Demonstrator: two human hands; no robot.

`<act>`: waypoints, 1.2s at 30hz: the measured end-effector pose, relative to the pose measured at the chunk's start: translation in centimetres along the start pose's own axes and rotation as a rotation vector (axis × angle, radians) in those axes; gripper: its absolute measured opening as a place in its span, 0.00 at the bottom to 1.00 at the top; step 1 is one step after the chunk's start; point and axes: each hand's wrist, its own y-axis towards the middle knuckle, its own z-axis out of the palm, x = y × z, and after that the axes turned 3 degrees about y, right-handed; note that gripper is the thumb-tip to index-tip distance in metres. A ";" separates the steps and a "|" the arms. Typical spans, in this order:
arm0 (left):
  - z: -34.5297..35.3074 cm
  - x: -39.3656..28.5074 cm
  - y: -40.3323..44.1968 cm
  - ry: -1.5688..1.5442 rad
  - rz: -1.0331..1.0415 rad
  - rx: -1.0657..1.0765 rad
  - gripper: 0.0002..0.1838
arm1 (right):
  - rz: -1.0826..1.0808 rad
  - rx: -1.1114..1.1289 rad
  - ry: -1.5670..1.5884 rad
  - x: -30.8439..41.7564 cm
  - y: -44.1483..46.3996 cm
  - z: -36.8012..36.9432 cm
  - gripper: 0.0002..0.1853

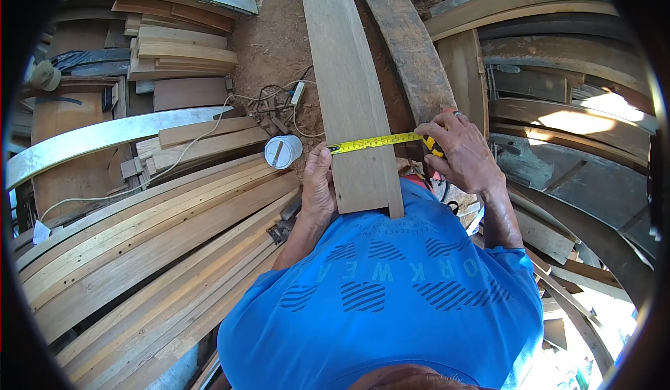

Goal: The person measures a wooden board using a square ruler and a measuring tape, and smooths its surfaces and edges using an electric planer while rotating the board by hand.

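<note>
A long wooden plank runs away from my body, its near end close to my blue shirt. Across its width lies the yellow blade of a tape measure. My left hand is at the plank's left edge, thumb and fingers pinching the blade's end there. On the right side, my right hand is wrapped around the yellow and black tape case, just past the plank's right edge. The hand covers part of the case.
A thick weathered beam lies right of the plank. A white tub and a power strip with a cord are on the left. Stacked boards fill the left, and more timber is piled at right.
</note>
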 end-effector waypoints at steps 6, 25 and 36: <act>2.3 -0.9 -0.2 0.117 0.103 0.138 0.37 | -0.035 0.024 0.014 0.2 4.1 -1.6 0.21; 0.4 -1.0 0.2 0.448 0.142 0.128 0.41 | -0.100 -0.114 -0.116 -6.1 22.3 -2.9 0.23; 1.0 -1.0 0.2 0.531 0.128 0.065 0.41 | -0.091 -0.080 -0.065 -7.3 23.1 -2.3 0.21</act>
